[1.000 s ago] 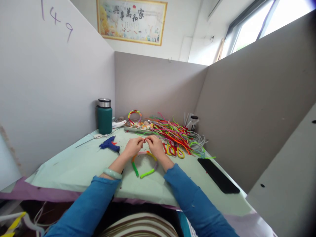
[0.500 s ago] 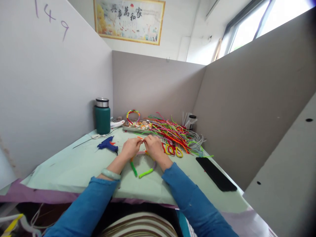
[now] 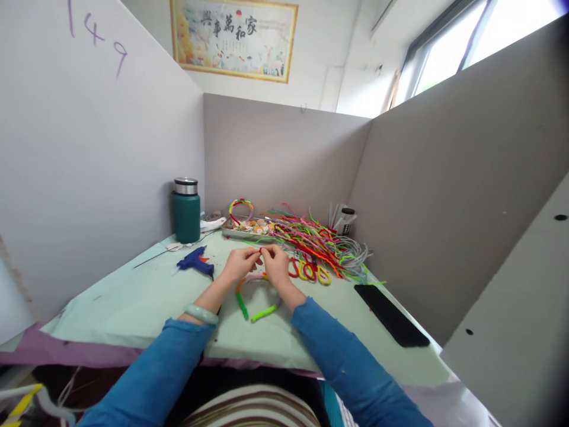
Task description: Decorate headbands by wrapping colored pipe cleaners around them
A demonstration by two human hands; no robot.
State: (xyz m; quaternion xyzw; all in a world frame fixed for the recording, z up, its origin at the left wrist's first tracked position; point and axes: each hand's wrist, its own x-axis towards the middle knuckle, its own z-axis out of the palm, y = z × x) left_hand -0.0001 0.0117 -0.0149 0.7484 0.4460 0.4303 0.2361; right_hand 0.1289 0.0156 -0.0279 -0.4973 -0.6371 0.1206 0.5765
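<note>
Green table [image 3: 133, 302] | left hand [image 3: 240, 265], right hand [image 3: 276, 265] fingers pinch headband [image 3: 263, 312]; its top hidden

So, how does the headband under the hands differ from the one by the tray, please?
The near headband rests on the table under the left hand and right hand; the far headband stands upright, untouched. Near ends are green; the far one shows red and yellow. Both are wrapped arcs.

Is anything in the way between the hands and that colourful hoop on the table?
Nothing I can see. The left hand and right hand are right over the hoop, pinching a red strand between them. The glue gun lies to the left and the scissors to the right, both apart.
</note>
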